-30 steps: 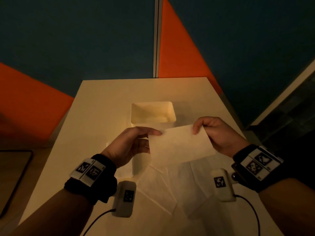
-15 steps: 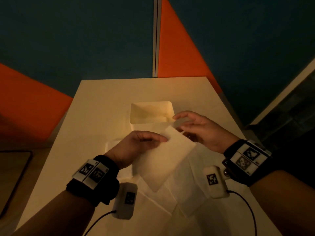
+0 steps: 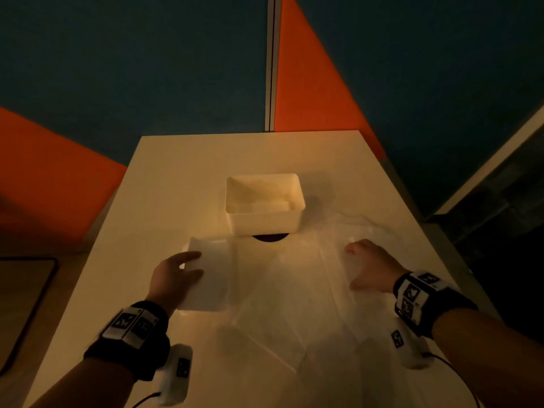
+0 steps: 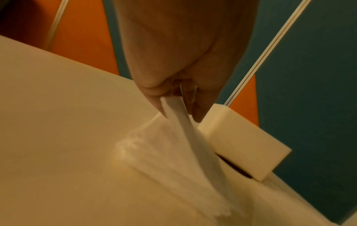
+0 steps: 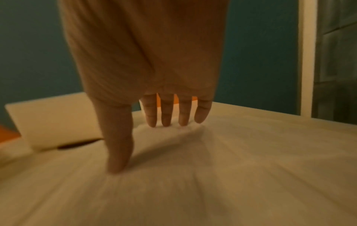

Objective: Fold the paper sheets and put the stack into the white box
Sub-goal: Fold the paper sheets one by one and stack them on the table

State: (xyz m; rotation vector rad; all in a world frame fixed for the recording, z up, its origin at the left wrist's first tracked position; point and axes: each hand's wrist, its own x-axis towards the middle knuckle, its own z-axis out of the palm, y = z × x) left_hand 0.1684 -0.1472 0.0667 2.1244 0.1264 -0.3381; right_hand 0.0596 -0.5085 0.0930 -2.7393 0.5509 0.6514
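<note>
On the left of the table [image 3: 182, 178], the left hand [image 3: 173, 275] pinches a folded paper sheet [image 3: 210, 278] between thumb and fingers. The sheet lies just right of the hand, and its long side runs from near to far. Behind it, at the centre, stands the white box [image 3: 265, 206], open upward, with a dark round spot [image 3: 269, 237] at its near foot. Unfolded sheets [image 3: 294, 290] cover the middle, overlapping one another. On the right, the right hand [image 3: 372, 267] presses flat on them, fingers [image 5: 166, 113] straight and spread, holding nothing.
</note>
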